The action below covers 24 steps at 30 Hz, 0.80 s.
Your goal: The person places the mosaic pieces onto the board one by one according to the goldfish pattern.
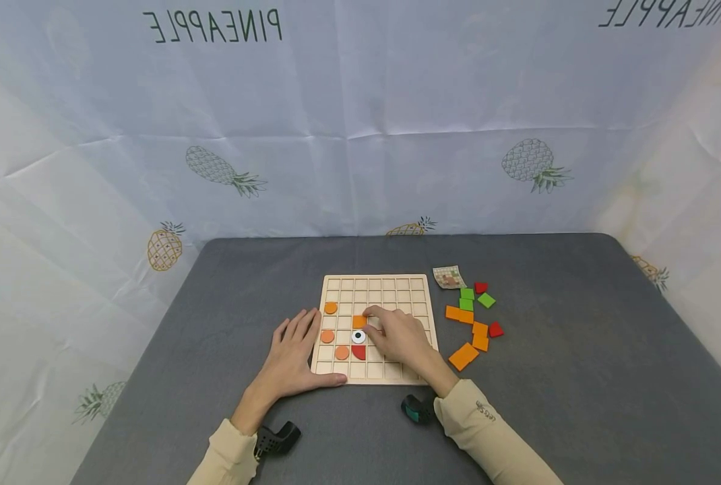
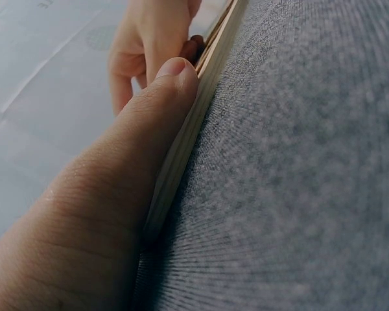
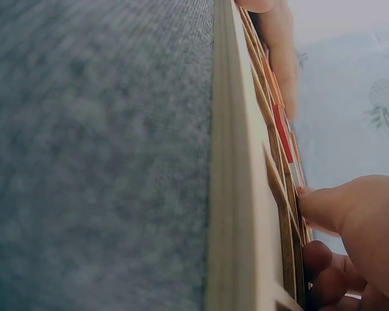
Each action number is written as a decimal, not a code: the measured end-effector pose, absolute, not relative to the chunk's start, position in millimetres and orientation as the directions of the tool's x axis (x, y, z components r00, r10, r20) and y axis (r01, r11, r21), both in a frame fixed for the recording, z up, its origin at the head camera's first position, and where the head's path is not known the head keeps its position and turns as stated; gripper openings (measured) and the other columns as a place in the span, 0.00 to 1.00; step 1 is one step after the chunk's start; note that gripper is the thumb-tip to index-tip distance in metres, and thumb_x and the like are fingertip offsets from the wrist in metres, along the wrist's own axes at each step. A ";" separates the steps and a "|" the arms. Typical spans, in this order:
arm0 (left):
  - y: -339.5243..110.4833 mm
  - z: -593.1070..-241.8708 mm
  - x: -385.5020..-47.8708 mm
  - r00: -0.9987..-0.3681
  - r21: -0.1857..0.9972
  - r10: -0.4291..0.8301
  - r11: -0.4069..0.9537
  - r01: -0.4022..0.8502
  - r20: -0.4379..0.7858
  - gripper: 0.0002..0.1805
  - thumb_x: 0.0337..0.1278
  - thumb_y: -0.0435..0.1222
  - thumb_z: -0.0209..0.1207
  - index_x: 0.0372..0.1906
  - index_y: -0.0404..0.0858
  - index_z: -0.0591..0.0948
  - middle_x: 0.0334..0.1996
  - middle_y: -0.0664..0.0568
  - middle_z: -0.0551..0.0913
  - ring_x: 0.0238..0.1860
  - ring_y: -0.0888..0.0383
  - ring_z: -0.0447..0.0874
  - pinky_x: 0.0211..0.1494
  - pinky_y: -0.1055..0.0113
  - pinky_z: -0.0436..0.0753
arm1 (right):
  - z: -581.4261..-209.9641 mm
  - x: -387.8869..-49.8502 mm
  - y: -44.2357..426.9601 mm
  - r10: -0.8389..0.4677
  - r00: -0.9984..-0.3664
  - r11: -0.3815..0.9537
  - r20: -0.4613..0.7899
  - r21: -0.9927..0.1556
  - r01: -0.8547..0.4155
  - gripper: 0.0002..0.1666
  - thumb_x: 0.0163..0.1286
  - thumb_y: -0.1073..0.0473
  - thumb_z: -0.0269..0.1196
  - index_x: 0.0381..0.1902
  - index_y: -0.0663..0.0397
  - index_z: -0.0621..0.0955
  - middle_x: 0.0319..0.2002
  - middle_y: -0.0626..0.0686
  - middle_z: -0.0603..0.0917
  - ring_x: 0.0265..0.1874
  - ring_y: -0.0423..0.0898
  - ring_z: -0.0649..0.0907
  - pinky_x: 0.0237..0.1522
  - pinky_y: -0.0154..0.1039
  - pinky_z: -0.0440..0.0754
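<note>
A wooden grid board (image 1: 397,296) lies on the table. My left hand (image 1: 292,356) rests at its lower left corner, fingers spread along the left edge and thumb against the near edge; in the left wrist view the thumb (image 2: 162,97) touches the board's side. Over the middle of the board, my right hand (image 1: 399,335) pinches an orange square tile (image 1: 358,322) at a grid cell between thumb and index finger. Just below sit a white tile with a black dot (image 1: 358,337) and a red quarter-round tile (image 1: 358,352). Orange round tiles (image 1: 331,308) lie in cells on the left.
Right of the board lie several loose tiles: orange ones (image 1: 463,357), green squares (image 1: 466,304) and red pieces (image 1: 496,329). A small patterned card (image 1: 449,277) lies by the board's far right corner. A pineapple-print cloth (image 1: 348,182) hangs behind the grey table (image 1: 567,350).
</note>
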<state>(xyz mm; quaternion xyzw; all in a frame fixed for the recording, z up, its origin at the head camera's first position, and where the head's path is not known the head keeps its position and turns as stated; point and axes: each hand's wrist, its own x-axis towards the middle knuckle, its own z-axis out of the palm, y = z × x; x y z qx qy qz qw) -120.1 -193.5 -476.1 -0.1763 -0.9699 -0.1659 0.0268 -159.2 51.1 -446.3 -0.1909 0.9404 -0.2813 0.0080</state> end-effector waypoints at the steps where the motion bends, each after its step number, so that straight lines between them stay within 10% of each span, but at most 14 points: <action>1: -193.5 -476.4 -120.1 -0.936 0.313 0.334 0.882 0.352 0.113 0.72 0.38 0.78 0.61 0.82 0.37 0.53 0.81 0.41 0.59 0.81 0.41 0.54 0.78 0.36 0.55 | -446.2 -159.0 51.1 -0.362 -0.927 0.766 0.096 -0.536 -0.355 0.17 0.74 0.51 0.64 0.57 0.45 0.84 0.12 0.41 0.66 0.11 0.37 0.61 0.14 0.33 0.54; 24: -193.0 -474.4 -120.1 -0.940 0.340 0.328 0.877 0.339 0.091 0.72 0.38 0.77 0.62 0.83 0.39 0.51 0.82 0.42 0.57 0.82 0.41 0.52 0.79 0.36 0.52 | -429.2 -150.4 88.8 -0.341 -0.938 0.708 0.052 -0.643 -0.293 0.21 0.72 0.53 0.66 0.61 0.48 0.82 0.12 0.43 0.67 0.10 0.40 0.66 0.15 0.31 0.57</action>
